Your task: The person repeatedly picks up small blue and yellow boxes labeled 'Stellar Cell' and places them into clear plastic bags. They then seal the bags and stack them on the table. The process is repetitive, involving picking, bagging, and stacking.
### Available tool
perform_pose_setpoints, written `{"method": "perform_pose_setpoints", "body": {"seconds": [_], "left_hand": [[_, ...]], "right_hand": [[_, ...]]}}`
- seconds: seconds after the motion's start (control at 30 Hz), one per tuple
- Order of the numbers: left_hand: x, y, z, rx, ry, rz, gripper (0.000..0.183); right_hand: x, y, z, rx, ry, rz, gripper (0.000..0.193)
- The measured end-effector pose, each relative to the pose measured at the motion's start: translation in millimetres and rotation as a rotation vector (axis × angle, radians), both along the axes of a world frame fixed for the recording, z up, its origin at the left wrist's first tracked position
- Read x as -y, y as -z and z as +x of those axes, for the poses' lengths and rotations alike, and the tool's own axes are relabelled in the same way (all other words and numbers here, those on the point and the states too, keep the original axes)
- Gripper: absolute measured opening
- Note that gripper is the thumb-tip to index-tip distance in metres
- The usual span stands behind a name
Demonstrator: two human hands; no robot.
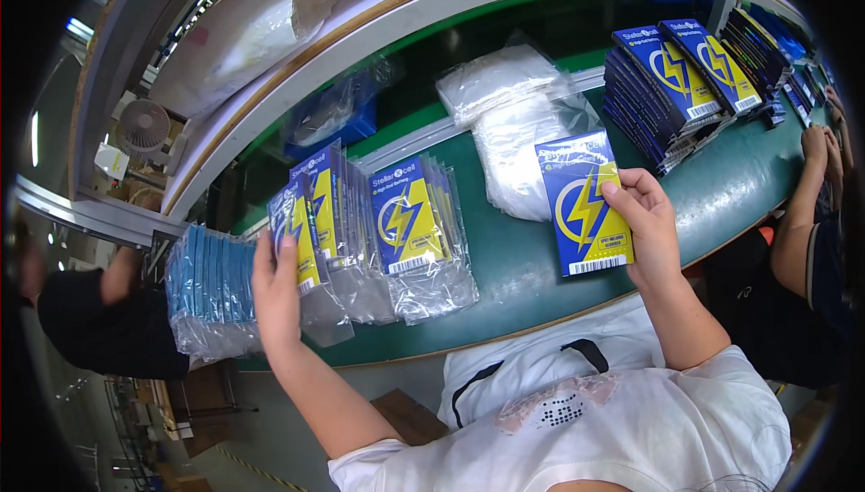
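Note:
My right hand (647, 222) grips a blue and yellow battery box (586, 208) by its right edge, thumb on the front, above the green table. Glare lies on its upper part. On the left, my left hand (277, 289) is closed on a bagged battery box (301, 238), at the end of a row of similar ones. Loose clear plastic hangs below that box. Beside it stands another row of bagged battery boxes (407, 222), leaning together. A pile of clear plastic bags (514, 150) lies between my hands, partly behind the right-hand box.
Light-blue bagged packs (212, 276) stand at the far left. Stacks of battery boxes without visible bags (662, 86) fill the right back. A blue bin (333, 123) sits behind the rows. A co-worker's arm (811, 168) is at right, another person (99, 312) at left.

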State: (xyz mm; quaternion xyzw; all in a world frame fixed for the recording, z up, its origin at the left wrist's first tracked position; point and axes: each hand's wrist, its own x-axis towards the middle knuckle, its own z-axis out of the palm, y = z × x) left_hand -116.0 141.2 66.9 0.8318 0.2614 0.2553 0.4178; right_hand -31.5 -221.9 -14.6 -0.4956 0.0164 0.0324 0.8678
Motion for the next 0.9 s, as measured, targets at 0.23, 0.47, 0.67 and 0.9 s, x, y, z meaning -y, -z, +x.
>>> {"method": "perform_pose_setpoints", "body": {"seconds": [0.23, 0.47, 0.67, 0.9], "left_hand": [[-4.3, -7.0, 34.6, -0.082, 0.148, 0.014, 0.063], [24.8, -9.1, 23.8, 0.034, -0.072, 0.606, 0.064], [164.3, 28.9, 8.0, 0.459, 0.578, -0.475, 0.043], [192.9, 56.4, 40.7, 0.126, 0.586, -1.383, 0.029]], "right_hand": [[-3.6, -6.2, -5.2, -0.025, -0.022, -0.049, 0.019], [-1.3, -10.3, -8.9, 0.013, -0.033, -0.073, 0.019], [-3.5, -13.6, -30.4, 0.069, -0.104, 0.055, 0.019], [-9.1, -16.2, -40.5, -0.051, -0.32, -0.112, 0.038]]}}
